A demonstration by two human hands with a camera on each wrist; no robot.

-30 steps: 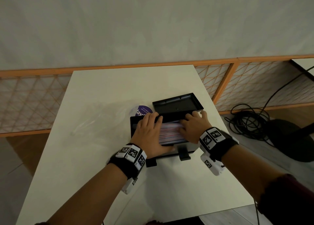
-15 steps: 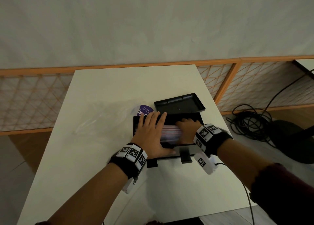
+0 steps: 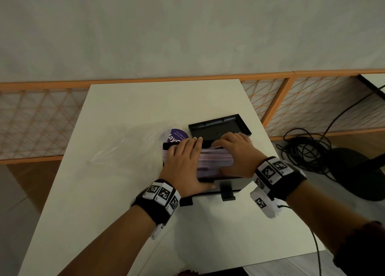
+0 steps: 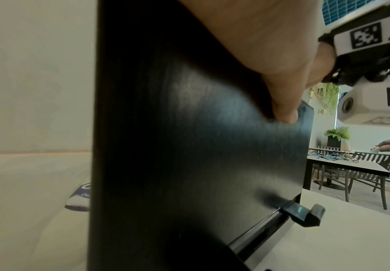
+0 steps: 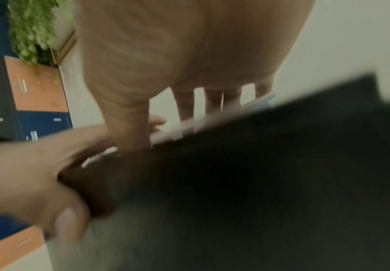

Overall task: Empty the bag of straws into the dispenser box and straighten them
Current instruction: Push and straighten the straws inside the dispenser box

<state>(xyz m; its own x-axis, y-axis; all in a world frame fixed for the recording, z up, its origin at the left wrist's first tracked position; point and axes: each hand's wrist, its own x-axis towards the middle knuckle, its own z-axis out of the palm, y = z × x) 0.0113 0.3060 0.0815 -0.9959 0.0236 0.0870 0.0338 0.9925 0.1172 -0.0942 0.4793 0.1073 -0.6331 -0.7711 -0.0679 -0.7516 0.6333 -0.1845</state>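
The black dispenser box (image 3: 231, 182) stands on the white table (image 3: 125, 192) with a layer of pale pink straws (image 3: 214, 161) lying lengthwise in it. My left hand (image 3: 183, 159) lies flat over the straws' left part, fingers straight, and its thumb (image 4: 282, 110) rests on the box's front wall (image 4: 189, 146). My right hand (image 3: 237, 150) lies over the straws' right end with its fingers (image 5: 212, 99) extended. The straws look motion-blurred. The clear bag (image 3: 129, 150) with a purple label (image 3: 176, 137) lies flat to the left of the box.
The box's black lid (image 3: 218, 127) lies upturned just behind the box. The table's right edge is close to the box. Black cables (image 3: 302, 150) lie on the floor beyond it. An orange-framed lattice screen (image 3: 312, 104) runs behind the table.
My right hand slid left into the box over the straws, then back to the right end. My left hand stayed pressed on the left part.
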